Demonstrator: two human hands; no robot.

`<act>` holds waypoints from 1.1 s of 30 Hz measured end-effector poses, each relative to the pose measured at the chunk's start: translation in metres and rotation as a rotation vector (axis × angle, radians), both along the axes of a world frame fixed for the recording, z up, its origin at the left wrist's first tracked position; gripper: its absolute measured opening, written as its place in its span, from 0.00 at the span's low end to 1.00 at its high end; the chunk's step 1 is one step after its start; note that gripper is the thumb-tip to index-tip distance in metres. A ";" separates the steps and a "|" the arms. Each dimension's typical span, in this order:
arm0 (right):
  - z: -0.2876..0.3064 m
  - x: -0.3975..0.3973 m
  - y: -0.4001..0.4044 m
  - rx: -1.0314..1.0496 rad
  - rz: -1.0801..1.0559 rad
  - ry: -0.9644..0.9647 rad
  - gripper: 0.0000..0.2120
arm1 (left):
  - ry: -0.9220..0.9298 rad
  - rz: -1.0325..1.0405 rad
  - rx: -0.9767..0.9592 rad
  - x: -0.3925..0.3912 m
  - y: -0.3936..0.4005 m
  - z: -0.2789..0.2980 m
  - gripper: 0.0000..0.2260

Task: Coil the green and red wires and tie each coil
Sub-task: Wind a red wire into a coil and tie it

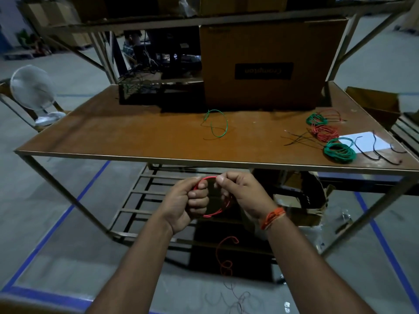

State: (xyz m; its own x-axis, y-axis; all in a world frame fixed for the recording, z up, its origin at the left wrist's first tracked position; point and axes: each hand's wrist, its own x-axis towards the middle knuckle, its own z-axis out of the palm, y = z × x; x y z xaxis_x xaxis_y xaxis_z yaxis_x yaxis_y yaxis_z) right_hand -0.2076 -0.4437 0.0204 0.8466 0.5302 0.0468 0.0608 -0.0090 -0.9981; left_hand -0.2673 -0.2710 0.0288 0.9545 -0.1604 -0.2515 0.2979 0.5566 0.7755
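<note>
My fingers (197, 198) hide part of the red coil (215, 214); its loose tail (224, 257) seems to fade into dark floor.

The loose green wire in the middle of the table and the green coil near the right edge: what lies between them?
In the head view, between the loose green wire and the green coil lies bare tabletop, then several thin black wire pieces.
</note>
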 end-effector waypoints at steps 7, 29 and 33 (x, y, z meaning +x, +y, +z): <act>-0.002 0.004 -0.004 -0.192 0.030 -0.191 0.16 | 0.034 -0.053 0.128 -0.005 -0.001 0.001 0.14; -0.066 -0.024 -0.023 -0.451 -0.042 -0.513 0.02 | 0.135 0.679 -0.150 -0.003 0.047 -0.051 0.14; -0.044 -0.031 -0.001 -0.425 0.143 -0.609 0.03 | 0.033 0.561 0.341 -0.007 0.032 -0.064 0.13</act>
